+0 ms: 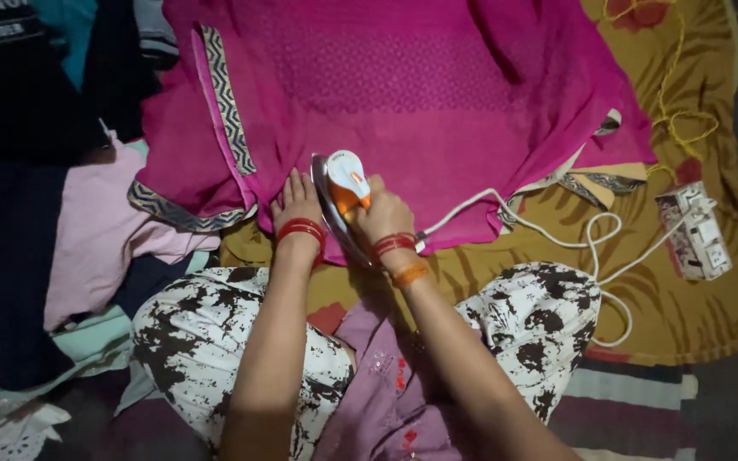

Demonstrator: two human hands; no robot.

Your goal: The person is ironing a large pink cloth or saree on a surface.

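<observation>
A magenta garment (pixel 403 94) with a patterned gold-and-black border lies spread on a mustard cloth (pixel 685 307). My right hand (pixel 384 215) grips the orange handle of a white electric iron (pixel 341 192), which rests tilted on the garment's near edge. My left hand (pixel 296 201) lies flat on the fabric just left of the iron, fingers apart, holding nothing. Both wrists wear red bangles. The iron's white cord (pixel 591 239) trails right.
A white extension socket box (pixel 695 230) sits on the mustard cloth at the right, with a yellow cord (pixel 681 119) beyond it. Piled clothes, pink (pixel 96 230), dark and pale green, lie at the left. My knees in white brown-blotched trousers (pixel 190 333) fill the foreground.
</observation>
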